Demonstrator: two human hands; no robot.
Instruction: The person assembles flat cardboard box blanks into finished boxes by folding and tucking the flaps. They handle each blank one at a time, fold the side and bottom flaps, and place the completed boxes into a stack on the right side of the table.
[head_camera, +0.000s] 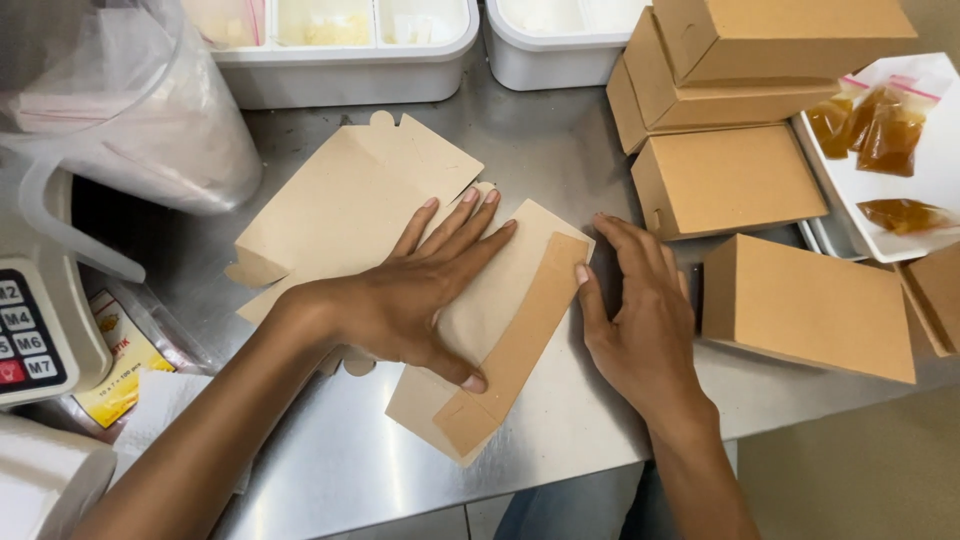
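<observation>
Showing a steel table (560, 160) with finished brown boxes (740, 110) stacked at right and white bins (345, 50) behind. At centre I see a flat box blank (350, 210) lying on the table, one side flap (515, 330) folded over. My left hand (400, 300) lies flat on the blank, fingers spread, gripping nothing; my right hand (635, 320) is open, thumb touching the flap edge. I judge this the creasing step; next calls for a firm press along the fold.
</observation>
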